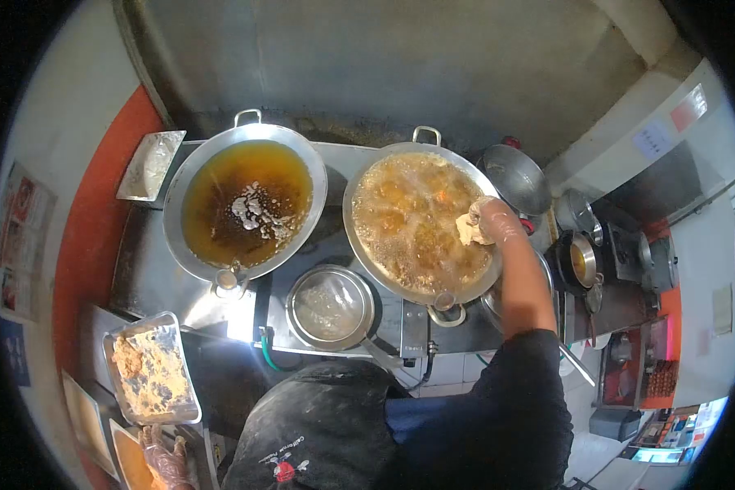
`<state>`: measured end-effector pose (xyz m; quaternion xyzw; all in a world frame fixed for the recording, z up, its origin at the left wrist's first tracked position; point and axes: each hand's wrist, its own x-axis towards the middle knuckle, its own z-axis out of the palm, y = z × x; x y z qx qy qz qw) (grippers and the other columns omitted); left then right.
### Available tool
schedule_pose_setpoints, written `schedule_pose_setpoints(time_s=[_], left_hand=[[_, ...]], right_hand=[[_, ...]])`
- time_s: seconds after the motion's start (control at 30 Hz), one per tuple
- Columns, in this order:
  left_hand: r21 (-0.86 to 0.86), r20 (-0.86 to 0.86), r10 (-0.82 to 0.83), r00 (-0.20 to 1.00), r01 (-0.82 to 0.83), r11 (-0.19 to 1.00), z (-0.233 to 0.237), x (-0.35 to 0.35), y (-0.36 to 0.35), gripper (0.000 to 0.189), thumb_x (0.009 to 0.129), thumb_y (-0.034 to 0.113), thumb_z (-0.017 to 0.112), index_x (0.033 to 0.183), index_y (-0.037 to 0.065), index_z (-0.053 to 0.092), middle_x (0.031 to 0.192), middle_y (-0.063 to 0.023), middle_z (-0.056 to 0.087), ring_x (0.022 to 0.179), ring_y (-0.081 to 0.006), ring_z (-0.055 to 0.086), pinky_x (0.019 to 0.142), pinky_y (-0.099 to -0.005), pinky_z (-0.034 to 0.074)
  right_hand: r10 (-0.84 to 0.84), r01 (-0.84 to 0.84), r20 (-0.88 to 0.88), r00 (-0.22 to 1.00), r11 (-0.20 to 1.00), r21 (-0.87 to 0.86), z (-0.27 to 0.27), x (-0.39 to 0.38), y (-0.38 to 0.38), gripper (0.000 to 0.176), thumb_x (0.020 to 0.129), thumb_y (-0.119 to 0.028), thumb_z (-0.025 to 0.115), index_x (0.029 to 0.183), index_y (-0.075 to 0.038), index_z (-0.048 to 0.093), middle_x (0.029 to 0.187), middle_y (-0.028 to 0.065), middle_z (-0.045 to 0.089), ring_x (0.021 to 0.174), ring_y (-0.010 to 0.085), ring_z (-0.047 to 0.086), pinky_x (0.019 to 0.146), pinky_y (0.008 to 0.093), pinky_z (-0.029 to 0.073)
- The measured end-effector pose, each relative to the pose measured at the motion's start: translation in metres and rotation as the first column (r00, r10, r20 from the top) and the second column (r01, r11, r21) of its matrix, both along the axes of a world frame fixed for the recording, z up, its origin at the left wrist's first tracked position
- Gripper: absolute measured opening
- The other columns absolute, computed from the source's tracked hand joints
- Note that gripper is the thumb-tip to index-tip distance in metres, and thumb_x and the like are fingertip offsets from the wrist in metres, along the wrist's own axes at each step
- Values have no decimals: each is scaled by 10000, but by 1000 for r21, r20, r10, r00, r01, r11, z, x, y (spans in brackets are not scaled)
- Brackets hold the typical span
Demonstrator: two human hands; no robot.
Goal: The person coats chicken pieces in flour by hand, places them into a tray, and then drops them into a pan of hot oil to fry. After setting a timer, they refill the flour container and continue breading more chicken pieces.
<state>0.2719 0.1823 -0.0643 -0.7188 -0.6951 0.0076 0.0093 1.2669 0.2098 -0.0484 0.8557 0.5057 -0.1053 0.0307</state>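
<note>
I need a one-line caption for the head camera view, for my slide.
Gloved right hand holds a battered piece over the bubbling wok; left hand near the breading tray.

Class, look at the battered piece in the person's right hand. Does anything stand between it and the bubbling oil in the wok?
Nothing visible does. The right hand holds the battered piece over the bubbling oil in the right wok. The strainer pan sits outside its rim.
</note>
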Motion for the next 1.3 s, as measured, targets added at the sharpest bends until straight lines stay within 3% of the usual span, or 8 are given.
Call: schedule_pose_setpoints(time_s=[0.17,0.43,0.5,0.63,0.77,0.8,0.93,1.3], left_hand=[[-19,-49,30,998,-31,999,-7,-5,-2,791,751,206,959,1478,49,688,1559,-257,641,1522,-450,519,1282,-522,418],[45,11,1,1000,-1,999,-18,-13,-2,649,743,176,911,1339,-10,735,1476,-275,667,1471,-503,530,1266,-583,414],[29,-4,-3,1000,3,1000,-20,-17,0,637,747,183,906,1330,-13,741,1469,-273,671,1467,-504,532,1266,-584,415],[101,-10,-111,994,112,989,-26,-26,-1,607,764,209,891,1311,-17,755,1457,-270,681,1461,-505,536,1267,-586,416],[69,-34,-71,997,74,995,-23,-22,0,616,766,220,886,1320,-16,755,1460,-274,678,1460,-506,537,1270,-587,412],[20,-45,-23,999,24,1000,-19,-19,1,620,764,217,887,1323,-17,755,1463,-275,676,1462,-508,535,1273,-588,407],[26,-18,-24,1000,24,999,-22,-22,-2,627,768,228,889,1328,-20,755,1485,-278,667,1476,-509,526,1281,-590,394],[33,-16,-10,1000,11,999,-20,-20,-3,670,816,294,882,1393,-6,724,1497,-279,666,1489,-506,518,1295,-591,367]], right_hand=[[-30,41,-140,990,996,77,-27,17,1,405,880,-242,828,1282,-190,815,1158,227,793,1045,407,760,952,471,596],[-7,-15,208,978,994,104,16,49,30,595,776,-250,951,1323,-90,780,1155,228,801,1084,417,776,954,456,624],[-251,365,-380,890,893,265,31,49,35,497,799,-167,932,1267,-65,795,1045,196,823,1001,345,807,890,439,627],[-255,219,16,967,860,461,24,43,67,284,832,-51,846,1116,-63,834,944,175,817,873,248,797,797,435,612],[-304,324,-136,943,739,590,-21,48,98,98,862,-54,787,960,-52,802,933,241,782,902,387,786,796,476,592],[-201,41,140,970,698,715,-68,87,107,64,886,-91,783,942,-63,798,927,233,773,913,408,779,811,493,597],[-344,166,219,913,803,573,-135,131,116,157,961,-195,739,978,-58,814,1044,201,800,995,412,776,900,503,621],[-322,88,263,909,768,634,12,41,54,155,979,-181,728,1011,-74,836,1094,202,811,1078,395,778,955,515,611]])
